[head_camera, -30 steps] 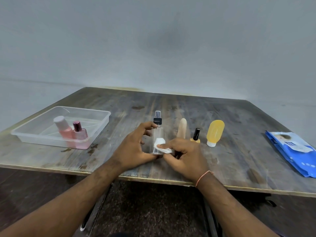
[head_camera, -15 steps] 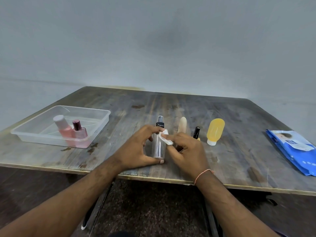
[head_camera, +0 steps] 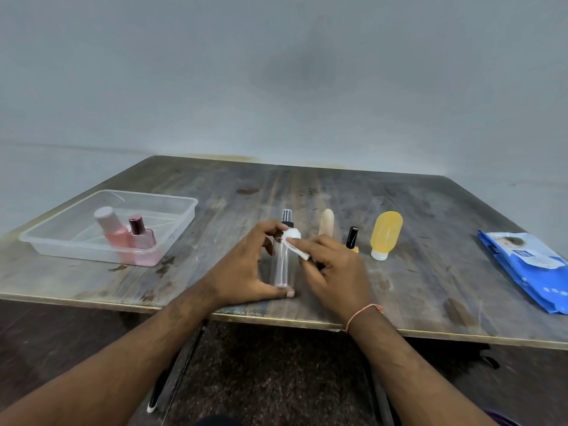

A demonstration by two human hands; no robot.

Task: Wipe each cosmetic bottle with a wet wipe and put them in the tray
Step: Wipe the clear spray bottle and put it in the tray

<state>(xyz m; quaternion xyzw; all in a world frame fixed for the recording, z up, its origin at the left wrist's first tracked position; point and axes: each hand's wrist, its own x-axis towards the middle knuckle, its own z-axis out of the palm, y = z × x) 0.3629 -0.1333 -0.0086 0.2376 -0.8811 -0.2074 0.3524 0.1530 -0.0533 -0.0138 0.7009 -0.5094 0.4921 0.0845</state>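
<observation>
Hands meet at the near edge of the surface [head_camera: 430, 210], both on the clear spray bottle [head_camera: 282, 262]. It stands upright, black pump on top. The left hand [head_camera: 246, 272] curls round it, thumb at the base, fingers hooked by the neck. The right hand [head_camera: 335, 272] pinches a folded white wet wipe [head_camera: 293, 242] and presses it against the bottle's shoulder, just under the pump. Behind the right hand, a beige tube [head_camera: 326, 222], a small black-capped yellow bottle [head_camera: 352, 239] and a yellow squeeze bottle [head_camera: 385, 233] standing on its white cap wait in a row. Off to the left, well apart, the clear plastic tray [head_camera: 172, 229] holds a pink bottle with a grey cap [head_camera: 112, 230] and a pink bottle with a dark red cap [head_camera: 142, 241], side by side at its near wall. Far right lies the blue wipes pack [head_camera: 528, 265].
</observation>
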